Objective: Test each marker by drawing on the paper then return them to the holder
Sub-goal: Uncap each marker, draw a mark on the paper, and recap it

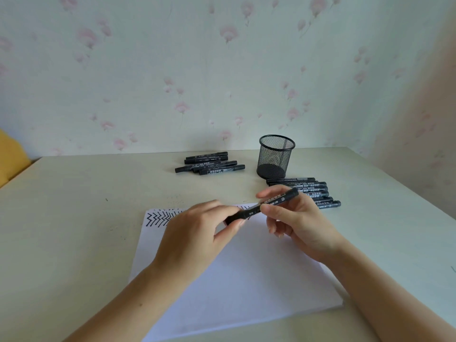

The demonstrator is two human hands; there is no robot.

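Gripping one black marker above the paper, both hands; mesh holder, loose markers behind.

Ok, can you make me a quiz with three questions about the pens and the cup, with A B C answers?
1. Where does the black wire-mesh pen holder stand?
A. on the white sheet of paper
B. at the back of the pale table, near the wall
C. in the person's lap

2. What colour are the zigzag marks on the white sheet of paper?
A. black
B. red
C. green

3. What is happening with the black marker over the paper?
A. it lies alone on the table
B. it stands in the holder
C. both hands hold it

Answers:
1 B, the holder stands on the pale table in front of the flowered wall.
2 A, the lines at the paper's far left corner are black.
3 C, the left hand grips one end and the right hand pinches the barrel.
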